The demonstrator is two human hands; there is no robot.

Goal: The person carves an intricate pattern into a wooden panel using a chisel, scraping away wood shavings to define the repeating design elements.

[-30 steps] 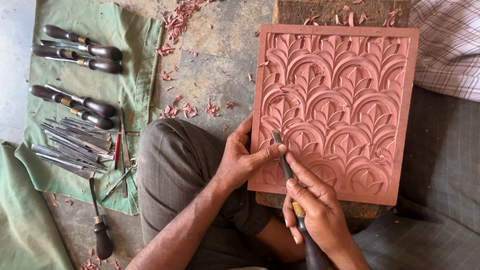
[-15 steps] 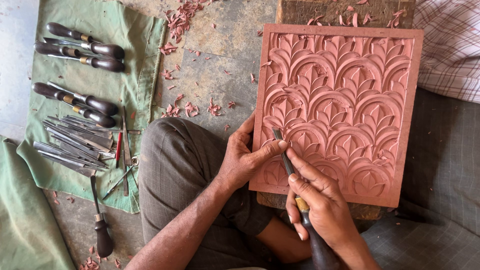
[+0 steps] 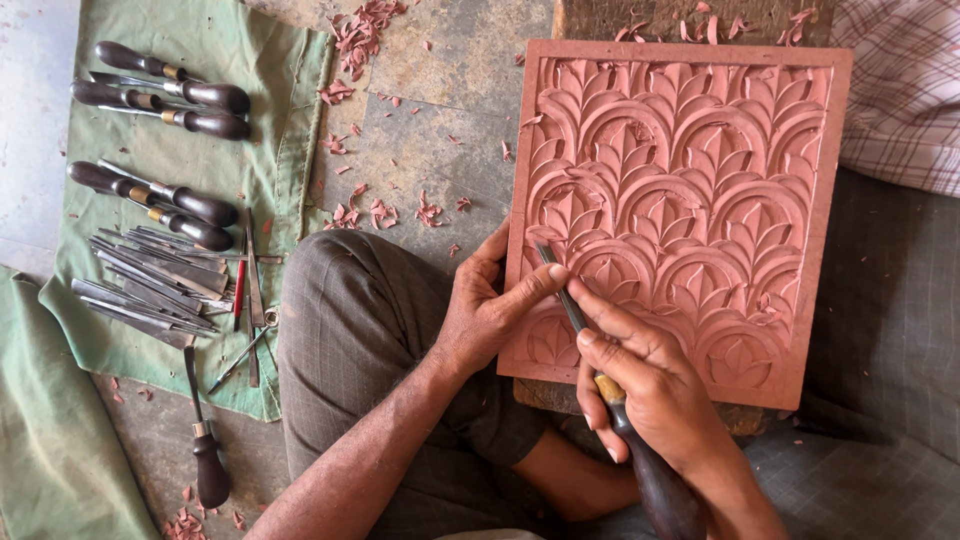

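A reddish carved panel with a relief of arches and leaves lies tilted in front of me. My right hand grips a chisel with a dark wooden handle, its steel tip set on the panel's lower left area. My left hand rests on the panel's left edge, its thumb pressed against the chisel's blade near the tip. My grey-trousered knee sits just left of the panel.
A green cloth on the left carries several dark-handled chisels and a bundle of thin steel tools. One more chisel lies at the cloth's lower edge. Reddish shavings litter the stone floor. A checked cloth lies at top right.
The chisel tip and both hands have shifted slightly on the panel's lower left, with the view drifting a little; otherwise nothing moved.
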